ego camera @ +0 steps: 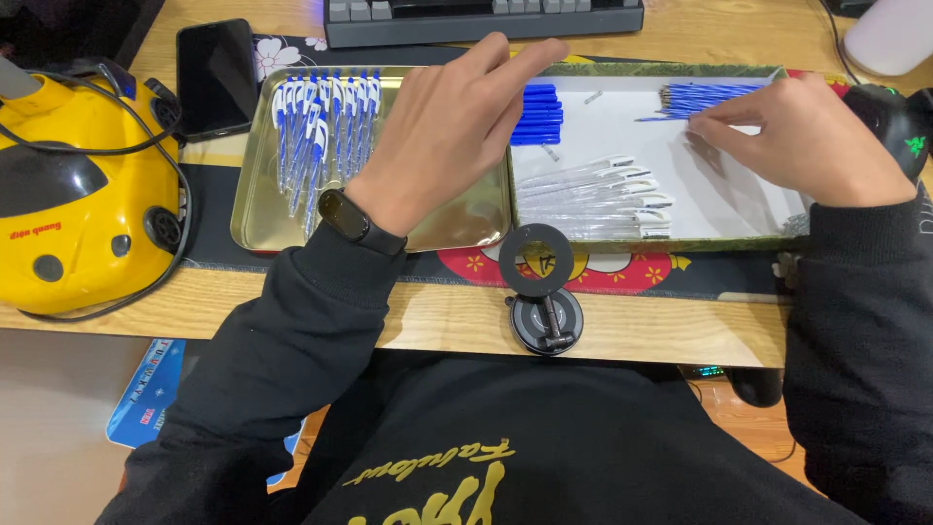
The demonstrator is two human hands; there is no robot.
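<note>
Your lighting's even and bright from overhead. Mild glare on the gold tray (255,209), soft shadows under your hands, slight blur on the right hand (812,136), corners darker.

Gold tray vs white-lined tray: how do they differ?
The gold tray has a bare shiny metal floor; the white-lined tray has a white floor.

The gold tray holds one row of assembled pens at its far left. The white-lined tray holds separate parts: blue pieces, clear barrels and blue refills.

The left hand hovers over the gold tray; the right hand reaches into the white-lined one at the refills.

Both are shallow rectangles, side by side.
</note>
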